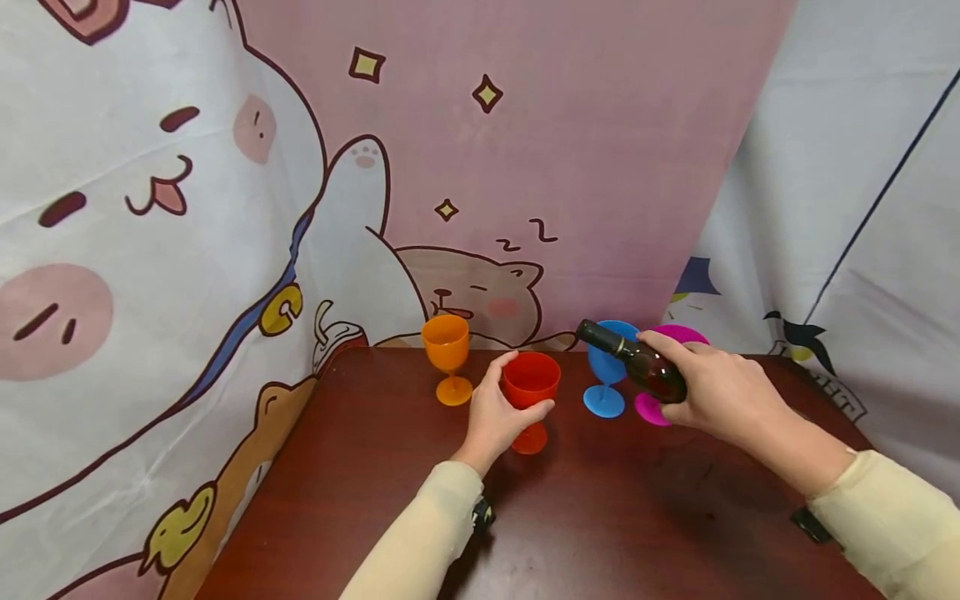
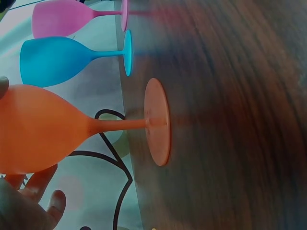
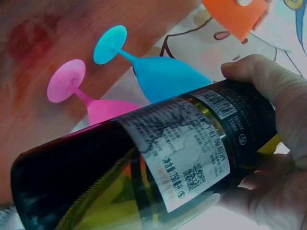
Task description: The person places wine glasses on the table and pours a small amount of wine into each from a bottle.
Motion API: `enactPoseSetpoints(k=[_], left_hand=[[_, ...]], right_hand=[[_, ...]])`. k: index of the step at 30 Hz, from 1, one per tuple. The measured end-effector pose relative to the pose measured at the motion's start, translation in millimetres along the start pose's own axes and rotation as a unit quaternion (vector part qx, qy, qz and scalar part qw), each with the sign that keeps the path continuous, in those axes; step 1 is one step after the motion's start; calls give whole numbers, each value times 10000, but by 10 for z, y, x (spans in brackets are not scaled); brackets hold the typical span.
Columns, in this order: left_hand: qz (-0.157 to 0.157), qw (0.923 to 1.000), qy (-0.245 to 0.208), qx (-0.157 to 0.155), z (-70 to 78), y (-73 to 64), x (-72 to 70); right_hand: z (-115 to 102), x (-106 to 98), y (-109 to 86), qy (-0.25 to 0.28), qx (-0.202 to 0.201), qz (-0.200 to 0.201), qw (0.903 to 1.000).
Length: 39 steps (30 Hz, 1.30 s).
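Observation:
My left hand (image 1: 498, 417) grips the bowl of a red goblet (image 1: 531, 387), thumb on the near side and fingers round the left. In the left wrist view that goblet (image 2: 43, 129) looks orange, with its round foot against the dark tabletop. My right hand (image 1: 727, 392) holds a dark wine bottle (image 1: 648, 367) by its body. The bottle is tilted, its neck pointing up and left towards the red goblet but apart from it. Its label (image 3: 184, 153) faces the right wrist camera. Behind the bottle stand a blue goblet (image 1: 604, 401) and a magenta goblet (image 1: 651, 409), both partly hidden.
An orange goblet (image 1: 447, 343) stands upright at the table's back left. The dark wooden table (image 1: 600, 533) ends at a cloth backdrop (image 1: 600, 150) printed with cartoon animals, which also hangs along the left and right sides.

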<state>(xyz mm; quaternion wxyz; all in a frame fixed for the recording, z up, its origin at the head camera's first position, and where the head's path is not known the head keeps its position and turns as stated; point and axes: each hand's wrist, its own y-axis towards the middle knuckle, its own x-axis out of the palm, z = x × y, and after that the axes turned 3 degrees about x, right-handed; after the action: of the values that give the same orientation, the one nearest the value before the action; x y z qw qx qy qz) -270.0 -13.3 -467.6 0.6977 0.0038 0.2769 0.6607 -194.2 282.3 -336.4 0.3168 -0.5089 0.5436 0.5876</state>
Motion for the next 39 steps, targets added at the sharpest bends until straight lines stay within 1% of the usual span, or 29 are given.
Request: enactPoseSetpoints(k=[4,10,17,23,31,39], left_hand=[[-36,10000,-9,62,22,13,11],[-57,10000,-46,27,43,12,18],[-97,9999,-57,-56,29,9,21],[-62,9999,-15,-81,9,4,17],[-39,9999,-1,-93,-9,-4,10],[-17,10000,32,-25,-7,-14,3]], right_hand=[[-70,-11,73,-187,-201,-169,9995],[-171,6,122,-420,-559,-387,9968],[-249,19,169,-610,-518,-712,9942],[-297,16,213,-765,-486,-975,9911],[-355,0,256,-951,-511,-1131,9877],[-386,-1,287,-1165,-628,-1132,9847]])
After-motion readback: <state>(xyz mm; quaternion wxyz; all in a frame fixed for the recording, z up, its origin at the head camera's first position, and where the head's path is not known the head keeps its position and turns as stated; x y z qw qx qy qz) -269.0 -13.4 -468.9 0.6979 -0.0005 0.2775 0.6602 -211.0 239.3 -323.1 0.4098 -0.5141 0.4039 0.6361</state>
